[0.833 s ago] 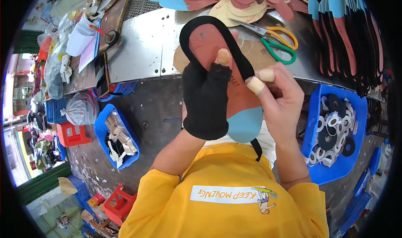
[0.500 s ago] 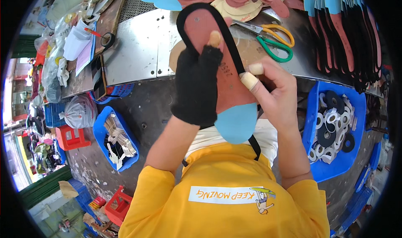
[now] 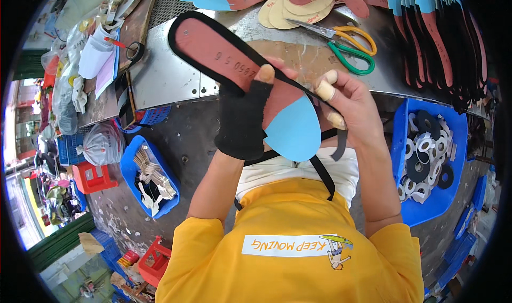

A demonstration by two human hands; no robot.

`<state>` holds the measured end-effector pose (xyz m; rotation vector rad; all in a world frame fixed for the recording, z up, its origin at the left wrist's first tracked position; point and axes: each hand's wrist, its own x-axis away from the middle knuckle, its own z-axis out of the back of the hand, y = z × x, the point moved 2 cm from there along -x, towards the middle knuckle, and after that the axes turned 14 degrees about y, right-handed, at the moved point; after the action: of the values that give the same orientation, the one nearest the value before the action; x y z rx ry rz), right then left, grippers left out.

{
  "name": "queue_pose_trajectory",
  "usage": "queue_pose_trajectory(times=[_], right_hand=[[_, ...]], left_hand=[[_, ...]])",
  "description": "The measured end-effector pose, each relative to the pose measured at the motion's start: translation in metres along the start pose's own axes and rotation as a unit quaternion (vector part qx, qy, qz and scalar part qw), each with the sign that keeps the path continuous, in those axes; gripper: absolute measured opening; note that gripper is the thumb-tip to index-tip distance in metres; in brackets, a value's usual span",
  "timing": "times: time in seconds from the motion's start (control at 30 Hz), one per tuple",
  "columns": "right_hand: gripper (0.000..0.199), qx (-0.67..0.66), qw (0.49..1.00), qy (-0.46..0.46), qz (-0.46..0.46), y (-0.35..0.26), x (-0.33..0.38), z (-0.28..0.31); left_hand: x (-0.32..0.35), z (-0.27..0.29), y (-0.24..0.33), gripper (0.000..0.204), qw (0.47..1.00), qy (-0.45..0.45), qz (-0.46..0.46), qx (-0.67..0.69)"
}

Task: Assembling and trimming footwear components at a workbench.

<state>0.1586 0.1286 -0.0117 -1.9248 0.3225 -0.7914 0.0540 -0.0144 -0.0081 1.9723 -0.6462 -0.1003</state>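
Observation:
My left hand (image 3: 241,120), in a black fingerless glove, grips a shoe insole (image 3: 218,51). The insole is reddish with a light blue toe part, and black edging tape runs around its heel end. Its heel points to the far left and its toe toward me. Finger covers or tape wrap the fingertips of my right hand (image 3: 356,103), which pinches the black tape strip (image 3: 340,144) beside the insole's right edge. The strip's free end hangs below those fingers. Another black band (image 3: 323,176) hangs over my lap.
Scissors (image 3: 349,50) with orange and green handles lie on the metal table (image 3: 165,68). Loose insole pieces (image 3: 298,7) are piled behind them. Edged insoles (image 3: 434,42) stand in a row at the far right. Blue bins (image 3: 402,196) flank me, the right one holding tape rolls (image 3: 418,167).
The insole has turned so its heel swings to the left and its toe toward the right. My right hand has shifted slightly right, with the strip's tail now showing below it.

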Motion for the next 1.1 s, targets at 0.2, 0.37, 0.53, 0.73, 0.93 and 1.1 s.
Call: queue_pose_trajectory(times=[0.2, 0.37, 0.53, 0.73, 0.93, 1.1], right_hand=[[0.016, 0.091, 0.989, -0.115, -0.037, 0.007, 0.001, 0.009], [0.017, 0.242, 0.958, -0.048, 0.146, -0.009, -0.049, 0.037], [0.033, 0.618, 0.614, 0.152, 0.466, -0.035, -0.083, 0.059], [0.034, 0.545, 0.709, 0.078, 0.441, -0.028, -0.066, 0.075], [0.045, 0.291, 0.949, -0.060, 0.103, 0.041, 0.056, 0.070], [0.051, 0.291, 0.950, -0.055, 0.102, 0.074, 0.087, 0.051]], left_hand=[[0.007, -0.002, 0.006, 0.025, 0.992, 0.028, -0.051, -0.112], [0.018, 0.021, 0.005, 0.024, 0.984, -0.028, 0.125, -0.121], [0.046, 0.035, -0.013, 0.025, 0.943, 0.046, 0.261, 0.202], [0.053, 0.040, -0.025, 0.026, 0.942, 0.095, 0.233, 0.222], [0.061, 0.060, -0.035, 0.028, 0.926, 0.067, 0.235, 0.287], [0.063, 0.047, -0.030, 0.022, 0.922, 0.136, 0.243, 0.269]])
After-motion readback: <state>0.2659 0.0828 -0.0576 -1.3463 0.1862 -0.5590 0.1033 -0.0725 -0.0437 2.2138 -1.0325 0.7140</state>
